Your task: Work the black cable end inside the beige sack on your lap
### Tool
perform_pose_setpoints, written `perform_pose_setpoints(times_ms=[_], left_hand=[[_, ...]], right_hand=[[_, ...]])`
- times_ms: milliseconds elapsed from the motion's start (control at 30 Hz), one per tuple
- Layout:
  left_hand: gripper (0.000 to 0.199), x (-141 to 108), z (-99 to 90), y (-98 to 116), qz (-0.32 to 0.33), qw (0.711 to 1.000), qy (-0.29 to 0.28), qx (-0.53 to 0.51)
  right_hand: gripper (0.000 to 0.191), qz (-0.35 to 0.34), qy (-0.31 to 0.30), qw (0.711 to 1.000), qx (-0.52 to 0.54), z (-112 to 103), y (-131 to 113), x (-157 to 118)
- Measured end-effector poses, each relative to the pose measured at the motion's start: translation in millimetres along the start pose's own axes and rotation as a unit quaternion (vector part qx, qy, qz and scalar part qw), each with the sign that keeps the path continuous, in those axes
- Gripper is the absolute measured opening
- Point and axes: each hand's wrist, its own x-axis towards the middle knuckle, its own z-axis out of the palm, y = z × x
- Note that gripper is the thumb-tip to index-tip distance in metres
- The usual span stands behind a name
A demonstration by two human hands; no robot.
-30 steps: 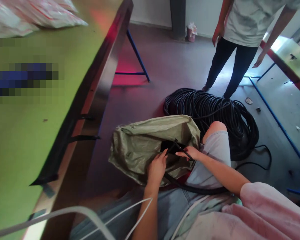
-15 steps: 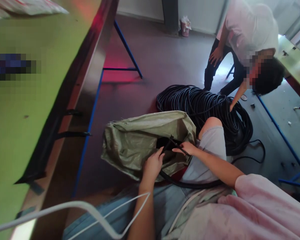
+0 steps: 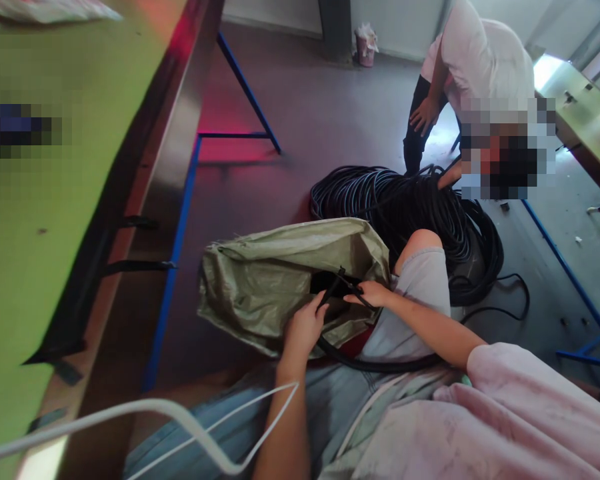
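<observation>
My left hand (image 3: 306, 324) is closed around a black cable (image 3: 334, 285), near its end, which points up and away from me. From below that hand a thick length of the cable curves across my lap to the right. My right hand (image 3: 372, 294) grips a thin dark tool (image 3: 354, 288) whose tip meets or nearly meets the cable's end; its exact kind is too small to make out. Both hands are over the mouth of an olive-green woven sack (image 3: 260, 287) between my legs. Its dark inside is mostly hidden.
A large coil of black cable (image 3: 380, 193) lies on the floor beyond my knee. A co-worker (image 3: 490, 60) bends over it with one hand on it. A green-topped table (image 3: 80, 167) runs along my left; a white cord (image 3: 155, 405) crosses the foreground.
The co-worker's head and reaching arm have shifted left over the coil. My hands keep nearly the same hold, while the whole view has moved slightly.
</observation>
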Motion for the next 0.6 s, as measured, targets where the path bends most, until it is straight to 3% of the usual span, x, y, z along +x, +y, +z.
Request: perform_pose_setpoints(times_ms=[333, 500, 600], left_hand=[[0.049, -1.5, -4.5, 3.5, -0.032, 0.999, -0.026, 0.026], [0.047, -1.9, -5.2, 4.0, -0.144, 0.988, 0.022, 0.052], [0.042, 1.2, -5.7, 0.1, -0.166, 0.984, 0.064, -0.003]], right_hand=[[0.059, 0.009, -0.037, 0.999, -0.015, -1.5, -2.0, 1.3], [0.061, 0.009, -0.026, 0.999, -0.019, -0.1, 0.2, 2.7], [0.063, 0.011, -0.002, 0.999, 0.052, -0.3, 3.2, 3.5]])
